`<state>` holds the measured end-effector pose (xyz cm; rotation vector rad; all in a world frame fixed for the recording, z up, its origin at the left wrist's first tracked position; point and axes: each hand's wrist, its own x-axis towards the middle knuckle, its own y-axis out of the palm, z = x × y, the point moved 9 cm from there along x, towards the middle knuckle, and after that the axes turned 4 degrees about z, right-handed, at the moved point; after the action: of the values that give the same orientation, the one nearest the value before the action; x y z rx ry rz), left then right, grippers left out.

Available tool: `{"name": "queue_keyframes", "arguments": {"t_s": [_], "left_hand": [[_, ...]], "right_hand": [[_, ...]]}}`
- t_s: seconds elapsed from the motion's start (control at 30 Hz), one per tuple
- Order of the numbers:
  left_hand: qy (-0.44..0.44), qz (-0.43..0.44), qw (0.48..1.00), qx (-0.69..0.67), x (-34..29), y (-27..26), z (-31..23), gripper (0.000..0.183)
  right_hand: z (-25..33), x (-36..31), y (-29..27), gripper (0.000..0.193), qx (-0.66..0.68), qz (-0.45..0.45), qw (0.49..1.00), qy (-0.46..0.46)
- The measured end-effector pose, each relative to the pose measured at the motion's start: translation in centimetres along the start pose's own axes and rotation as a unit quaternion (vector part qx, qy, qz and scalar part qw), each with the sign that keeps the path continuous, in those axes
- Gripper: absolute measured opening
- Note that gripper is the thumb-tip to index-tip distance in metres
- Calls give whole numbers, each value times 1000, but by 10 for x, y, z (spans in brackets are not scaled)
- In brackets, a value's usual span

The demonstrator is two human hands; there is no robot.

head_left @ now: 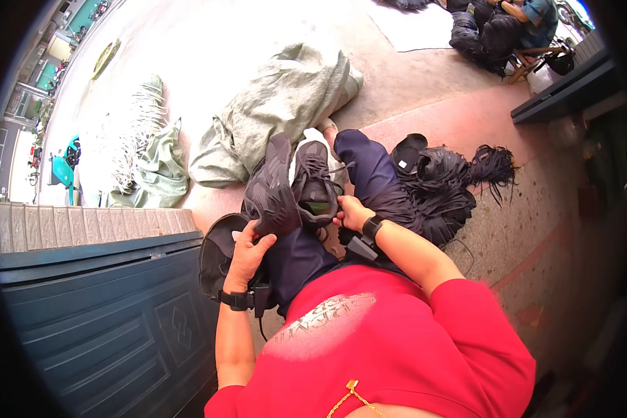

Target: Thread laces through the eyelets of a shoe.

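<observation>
On my lap, a black sneaker (pixel 315 171) with a white edge and laces points away from me; the inside of its collar shows green. Close against its left side is a dark mesh shoe upper (pixel 270 184). My left hand (pixel 249 252) pinches the near end of that upper between thumb and fingers. At the sneaker's heel, on its right side, my right hand (pixel 353 213) has its fingers closed on the edge. Exactly what those fingertips grip is partly hidden. Another black shoe piece (pixel 217 261) lies beside my left hand.
To my right lies a heap of black shoe uppers (pixel 439 198) with strands. Ahead lie a large pale sack (pixel 265 104) and a green sack (pixel 161 167) with white strips. A blue metal door (pixel 111 320) stands at left. Another person (pixel 536 21) sits far right by black bundles (pixel 491 35).
</observation>
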<state>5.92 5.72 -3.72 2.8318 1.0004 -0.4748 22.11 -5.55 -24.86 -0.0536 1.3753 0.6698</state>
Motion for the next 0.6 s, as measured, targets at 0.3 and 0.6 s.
{"name": "queue_keyframes", "arguments": {"t_s": [0.3,0.6], "left_hand": [[184,82,868,454,31,59,-22,35],[122,118,823,542,36,84,-2,31]], "right_hand": [[52,-65,34,13,14,265,956,-122],[47,-72,39,14,-37,302,952,-28]]}}
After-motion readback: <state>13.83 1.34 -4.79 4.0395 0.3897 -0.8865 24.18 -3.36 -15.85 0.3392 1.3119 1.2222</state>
